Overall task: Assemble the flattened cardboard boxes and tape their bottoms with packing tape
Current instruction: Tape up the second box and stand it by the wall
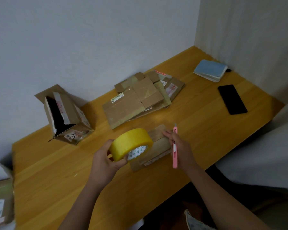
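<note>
In the head view, the left hand (105,161) gripped the yellow tape roll (130,144) at lower centre. The right hand's (181,150) fingers (166,134) curled round a pink cutter (175,146) above a small box (158,146) on the surface (60,163). Flattened boxes (140,98) lay at centre. Taping seemed in hand; next, I judged, came finding the tape's free end.

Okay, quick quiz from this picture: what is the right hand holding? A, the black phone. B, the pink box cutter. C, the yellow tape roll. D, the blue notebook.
B: the right hand has its grip on the pink box cutter, while the left hand holds the yellow tape roll.
</note>
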A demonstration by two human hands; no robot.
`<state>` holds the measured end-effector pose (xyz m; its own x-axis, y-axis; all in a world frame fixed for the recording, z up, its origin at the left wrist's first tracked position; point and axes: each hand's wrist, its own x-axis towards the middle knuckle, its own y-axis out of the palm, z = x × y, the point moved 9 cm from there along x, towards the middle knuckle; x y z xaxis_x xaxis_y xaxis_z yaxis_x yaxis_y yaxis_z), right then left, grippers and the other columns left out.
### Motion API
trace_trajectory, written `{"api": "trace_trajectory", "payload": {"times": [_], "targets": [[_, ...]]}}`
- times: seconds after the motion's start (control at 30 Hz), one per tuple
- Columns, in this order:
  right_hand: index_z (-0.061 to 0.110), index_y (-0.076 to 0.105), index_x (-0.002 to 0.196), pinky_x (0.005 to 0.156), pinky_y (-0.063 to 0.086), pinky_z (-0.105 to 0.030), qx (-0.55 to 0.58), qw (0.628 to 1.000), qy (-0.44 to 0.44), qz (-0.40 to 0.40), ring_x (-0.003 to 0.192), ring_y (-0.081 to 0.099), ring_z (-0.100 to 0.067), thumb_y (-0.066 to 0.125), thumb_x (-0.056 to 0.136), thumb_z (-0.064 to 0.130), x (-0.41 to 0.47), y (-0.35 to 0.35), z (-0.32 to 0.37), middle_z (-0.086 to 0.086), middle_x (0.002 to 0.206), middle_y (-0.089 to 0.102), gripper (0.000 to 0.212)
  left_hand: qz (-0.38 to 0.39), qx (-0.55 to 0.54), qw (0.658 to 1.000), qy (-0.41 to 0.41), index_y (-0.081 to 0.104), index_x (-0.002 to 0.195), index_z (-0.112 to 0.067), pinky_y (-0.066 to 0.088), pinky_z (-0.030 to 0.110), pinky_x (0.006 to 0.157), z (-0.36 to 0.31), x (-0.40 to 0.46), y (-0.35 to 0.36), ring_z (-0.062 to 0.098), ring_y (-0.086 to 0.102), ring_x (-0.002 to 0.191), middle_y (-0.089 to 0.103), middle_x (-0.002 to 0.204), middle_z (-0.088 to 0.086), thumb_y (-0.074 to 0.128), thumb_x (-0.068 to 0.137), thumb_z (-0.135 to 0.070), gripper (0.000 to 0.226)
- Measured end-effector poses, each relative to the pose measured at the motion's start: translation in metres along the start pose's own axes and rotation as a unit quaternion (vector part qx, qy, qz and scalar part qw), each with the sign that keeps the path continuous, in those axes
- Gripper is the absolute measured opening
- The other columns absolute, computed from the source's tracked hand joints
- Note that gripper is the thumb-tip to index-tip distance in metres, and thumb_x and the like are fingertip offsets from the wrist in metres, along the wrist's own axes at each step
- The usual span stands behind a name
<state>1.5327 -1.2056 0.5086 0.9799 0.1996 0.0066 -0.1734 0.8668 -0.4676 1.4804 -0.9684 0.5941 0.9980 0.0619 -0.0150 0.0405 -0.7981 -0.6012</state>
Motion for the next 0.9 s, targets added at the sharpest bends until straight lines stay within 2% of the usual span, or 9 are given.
{"api": "trace_trajectory", "payload": {"times": [0.1,0.2,0.3,0.4,0.47,0.53,0.73,0.83,0.9], "targets": [[0.029,0.045,0.131,0.097,0.031,0.001,0.006,1.0,-0.005,-0.002,0.129,0.05,-0.022,0.053,0.093,-0.003,0.001,-0.002,-0.002,-0.01,0.146,0.046,0.05,0.005,0.005,1.0,-0.003,0.052,0.097,-0.039,0.053,0.027,0.067,0.0,0.0,-0.003,0.011,0.062,0.084,0.063,0.093,-0.008,0.081,0.077,-0.014,0.043],[0.023,0.047,0.136,0.072,0.038,0.001,-0.012,1.0,-0.001,0.003,0.09,0.065,-0.025,0.05,0.094,0.001,0.001,-0.003,-0.003,-0.008,0.145,0.048,0.048,0.004,0.017,1.0,-0.006,0.053,0.098,-0.039,0.052,0.023,0.065,0.006,-0.006,-0.013,0.005,0.061,0.086,0.063,0.092,-0.011,0.081,0.076,-0.014,0.043],[0.015,0.049,0.138,0.066,0.036,0.002,-0.043,0.999,0.011,0.012,0.094,0.061,-0.042,0.052,0.092,-0.009,0.002,0.0,-0.007,-0.011,0.144,0.049,0.052,0.004,0.034,0.999,-0.003,0.056,0.098,-0.037,0.053,0.031,0.066,0.012,-0.013,-0.021,0.006,0.061,0.082,0.064,0.09,-0.009,0.083,0.075,-0.015,0.042],[0.018,0.049,0.137,0.081,0.046,-0.008,-0.036,0.999,0.001,0.023,0.098,0.064,-0.015,0.048,0.094,-0.007,0.001,-0.002,0.002,-0.011,0.146,0.047,0.05,0.014,0.055,0.998,-0.007,0.056,0.097,-0.04,0.053,0.043,0.065,0.022,-0.022,-0.026,0.014,0.061,0.079,0.063,0.089,-0.009,0.084,0.072,-0.026,0.04],[0.017,0.05,0.138,0.103,0.046,-0.026,-0.042,0.999,-0.001,0.029,0.128,0.05,-0.013,0.049,0.094,-0.006,0.002,-0.002,0.003,-0.01,0.147,0.046,0.049,0.017,0.064,0.998,-0.012,0.057,0.097,-0.037,0.052,0.048,0.064,0.029,-0.027,-0.027,0.018,0.061,0.076,0.063,0.087,-0.008,0.079,0.069,-0.035,0.036],[0.018,0.05,0.138,0.109,0.041,-0.027,-0.046,0.999,0.003,0.027,0.135,0.044,-0.016,0.051,0.093,-0.004,0.002,0.0,0.003,-0.006,0.147,0.047,0.05,0.013,0.07,0.997,-0.016,0.058,0.097,-0.034,0.05,0.047,0.063,0.033,-0.029,-0.028,0.017,0.06,0.075,0.063,0.085,-0.007,0.082,0.07,-0.031,0.037],[0.006,0.055,0.126,0.08,0.048,-0.009,-0.039,0.999,0.013,-0.026,0.108,0.059,-0.004,0.057,0.093,0.003,0.004,0.0,0.005,0.005,0.131,0.057,0.033,0.007,0.085,0.996,-0.021,0.056,0.094,-0.034,0.048,0.04,0.061,0.034,-0.028,-0.029,0.013,0.058,0.075,0.061,0.084,-0.01,0.084,0.074,-0.021,0.037],[0.013,0.058,0.124,0.068,0.051,-0.017,-0.084,0.994,-0.014,-0.075,0.089,0.061,-0.009,0.058,0.097,0.019,0.003,0.001,0.013,-0.002,0.114,0.061,0.028,0.0,0.084,0.996,-0.023,0.053,0.093,-0.039,0.047,0.04,0.061,0.031,-0.03,-0.03,0.01,0.057,0.076,0.06,0.084,-0.01,0.084,0.073,-0.019,0.041],[0.012,0.059,0.117,0.075,0.055,-0.027,-0.082,0.992,-0.024,-0.087,0.095,0.062,-0.014,0.056,0.097,0.02,0.003,0.007,0.018,-0.006,0.111,0.063,0.022,-0.002,0.078,0.997,-0.022,0.053,0.093,-0.039,0.048,0.041,0.062,0.031,-0.031,-0.03,0.011,0.057,0.077,0.06,0.085,-0.011,0.084,0.074,-0.02,0.041]]}}
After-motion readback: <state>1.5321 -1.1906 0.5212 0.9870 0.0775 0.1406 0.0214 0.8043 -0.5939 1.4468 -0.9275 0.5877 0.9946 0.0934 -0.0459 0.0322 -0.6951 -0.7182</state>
